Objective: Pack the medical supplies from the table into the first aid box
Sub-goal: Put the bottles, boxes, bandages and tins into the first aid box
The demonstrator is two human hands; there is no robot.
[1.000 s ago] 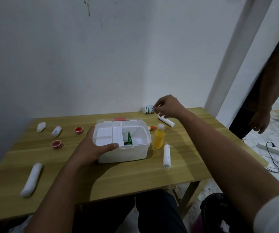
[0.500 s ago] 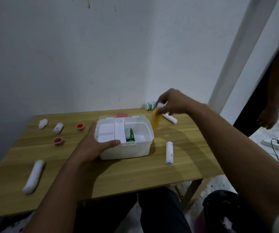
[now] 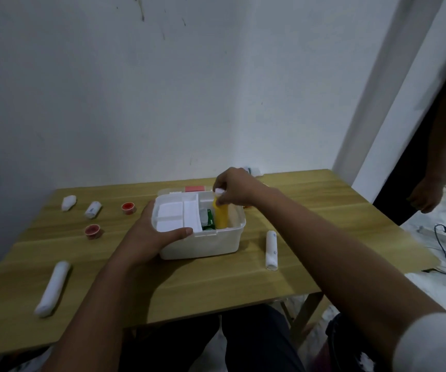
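Note:
The white first aid box (image 3: 211, 242) stands open in the middle of the wooden table (image 3: 216, 285). My left hand (image 3: 149, 234) grips its left front corner, thumb along the rim. My right hand (image 3: 236, 189) pinches the white cap of a yellow bottle (image 3: 221, 216), which stands upright inside the box's right compartment beside a green packet (image 3: 209, 220). Loose on the table lie a white roll (image 3: 271, 249) right of the box, a long white roll (image 3: 52, 288) at front left, two small white rolls (image 3: 68, 203) (image 3: 93, 209) and two red cups (image 3: 129, 208) (image 3: 92, 231).
A small white bottle (image 3: 254, 171) lies at the table's back edge behind my right hand. Another person's arm and hand (image 3: 425, 194) hang at the right, beyond the table. A power strip with a cable (image 3: 444, 237) lies on the floor there.
My right hand lifted the yellow bottle from the table right of the box, carried it left and lowered it into the right compartment. My left hand stayed on the box.

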